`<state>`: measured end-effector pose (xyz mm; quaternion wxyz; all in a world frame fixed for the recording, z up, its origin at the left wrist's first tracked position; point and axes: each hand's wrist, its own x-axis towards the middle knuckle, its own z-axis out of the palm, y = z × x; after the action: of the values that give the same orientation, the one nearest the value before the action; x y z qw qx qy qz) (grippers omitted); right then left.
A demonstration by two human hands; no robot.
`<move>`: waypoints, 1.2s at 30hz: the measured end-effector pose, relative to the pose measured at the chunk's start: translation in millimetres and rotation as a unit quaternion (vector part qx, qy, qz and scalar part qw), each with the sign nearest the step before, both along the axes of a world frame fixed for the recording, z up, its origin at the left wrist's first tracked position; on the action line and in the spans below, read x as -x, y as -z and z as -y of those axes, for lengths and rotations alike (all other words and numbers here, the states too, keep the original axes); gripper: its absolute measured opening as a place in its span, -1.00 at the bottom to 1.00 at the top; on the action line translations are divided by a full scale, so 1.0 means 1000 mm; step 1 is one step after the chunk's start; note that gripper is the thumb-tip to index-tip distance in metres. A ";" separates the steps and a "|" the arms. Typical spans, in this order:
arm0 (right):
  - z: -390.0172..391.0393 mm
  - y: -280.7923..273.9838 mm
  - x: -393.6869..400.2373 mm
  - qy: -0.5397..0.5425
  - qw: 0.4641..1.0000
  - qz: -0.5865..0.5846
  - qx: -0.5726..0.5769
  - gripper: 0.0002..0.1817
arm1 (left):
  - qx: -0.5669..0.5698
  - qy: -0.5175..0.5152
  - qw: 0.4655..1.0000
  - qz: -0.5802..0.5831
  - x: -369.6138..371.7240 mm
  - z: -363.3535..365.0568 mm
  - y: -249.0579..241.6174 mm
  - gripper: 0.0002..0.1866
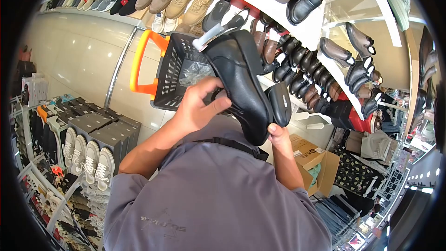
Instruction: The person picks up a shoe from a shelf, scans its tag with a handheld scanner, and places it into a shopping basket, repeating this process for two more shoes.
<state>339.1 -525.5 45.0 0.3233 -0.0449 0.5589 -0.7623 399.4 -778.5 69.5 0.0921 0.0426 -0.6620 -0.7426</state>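
Observation:
In front of my chest a black leather shoe (239,79) is held up at a slant, its toe end toward me. My right hand (278,135) grips it at the toe end, with the thumb showing and the other fingers hidden. On the shoe's left side, my left hand (199,104) has its thumb and curled forefinger against the upper; its other fingers are partly hidden. Close beside my right hand is a second black shoe (279,104), partly covered by the first. A whitish piece (207,37) sticks out at the far end of the held shoe.
A black shopping basket (169,67) with an orange handle (145,62) stands beyond my left hand, crumpled clear plastic inside. Shelves of shoes (304,62) line the back and right. Stacked grey shoe boxes (100,128) are at left; an open cardboard box (309,155) is at right.

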 end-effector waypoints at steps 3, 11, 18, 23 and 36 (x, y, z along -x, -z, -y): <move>0.014 -0.005 -0.007 -0.021 0.999 -0.026 -0.029 0.07 | -0.104 -0.012 0.994 0.043 0.003 -0.008 0.004 -0.80; 0.008 0.064 -0.018 0.066 0.991 -0.027 -0.115 -0.40 | 0.143 -0.054 0.986 0.071 0.023 0.003 0.053 -0.78; -0.006 0.101 -0.055 0.066 0.946 0.096 -0.302 -0.68 | 0.430 -0.058 0.894 0.113 0.046 0.045 0.199 -0.70; -0.003 0.106 -0.059 -0.023 0.926 0.107 -0.360 -0.65 | 0.448 -0.074 0.870 0.194 0.056 0.060 0.290 -0.57; 0.000 0.210 -0.039 -0.284 0.880 0.112 -0.362 -0.47 | 0.492 -0.012 0.757 0.429 0.092 0.072 0.473 -0.51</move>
<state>378.4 -525.3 -165.3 0.5804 0.0041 0.7193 -0.3817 307.7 -851.0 -403.3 -0.1842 0.3134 -0.9059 -0.2172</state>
